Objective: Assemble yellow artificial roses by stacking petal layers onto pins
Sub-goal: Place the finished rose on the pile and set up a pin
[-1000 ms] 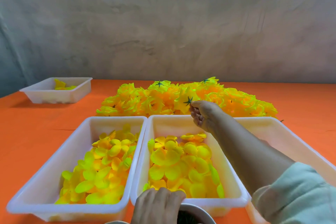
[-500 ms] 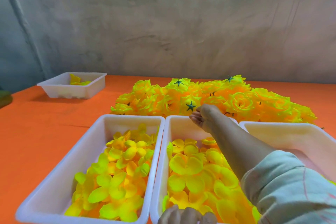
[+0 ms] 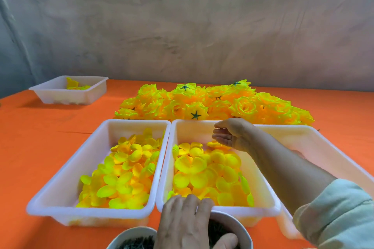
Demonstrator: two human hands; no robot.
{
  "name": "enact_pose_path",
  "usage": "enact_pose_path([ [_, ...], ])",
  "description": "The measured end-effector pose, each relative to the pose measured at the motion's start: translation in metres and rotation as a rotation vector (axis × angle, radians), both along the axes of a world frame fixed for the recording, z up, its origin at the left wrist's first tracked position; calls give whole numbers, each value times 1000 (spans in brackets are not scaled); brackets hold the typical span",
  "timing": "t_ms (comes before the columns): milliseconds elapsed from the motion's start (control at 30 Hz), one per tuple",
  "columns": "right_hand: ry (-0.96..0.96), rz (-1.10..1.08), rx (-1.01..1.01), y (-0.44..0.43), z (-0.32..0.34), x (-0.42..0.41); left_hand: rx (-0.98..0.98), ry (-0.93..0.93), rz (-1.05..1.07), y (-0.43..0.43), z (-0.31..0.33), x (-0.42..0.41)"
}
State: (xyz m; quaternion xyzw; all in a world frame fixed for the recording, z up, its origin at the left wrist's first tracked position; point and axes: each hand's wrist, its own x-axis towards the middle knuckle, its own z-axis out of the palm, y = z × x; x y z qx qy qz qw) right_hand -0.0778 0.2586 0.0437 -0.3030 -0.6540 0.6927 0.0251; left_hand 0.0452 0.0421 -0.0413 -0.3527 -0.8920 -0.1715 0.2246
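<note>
No writing, label, brand or number could be read anywhere. The trays [image 3: 66,168] and the roses [image 3: 243,106] bore no legible marks.

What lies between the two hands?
Head view: loose yellow petals in the middle tray lie between the left hand and the right hand.

Cannot see inside bowl [image 3: 241,227] under left hand [image 3: 183,224], both cropped at bottom edge; nor inside rightmost tray [image 3: 293,135] behind forearm [image 3: 283,168]
</note>
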Motion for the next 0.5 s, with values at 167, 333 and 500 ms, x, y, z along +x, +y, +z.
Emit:
enact_pose_path([
  [167,17,92,-6,4,10,52,-155,-236,59,-4,12,6],
  [333,42,183,47,5,17,110,-144,-233,35,-5,3,5],
  [500,117,193,102,0,16,168,-151,-211,57,-4,0,4],
])
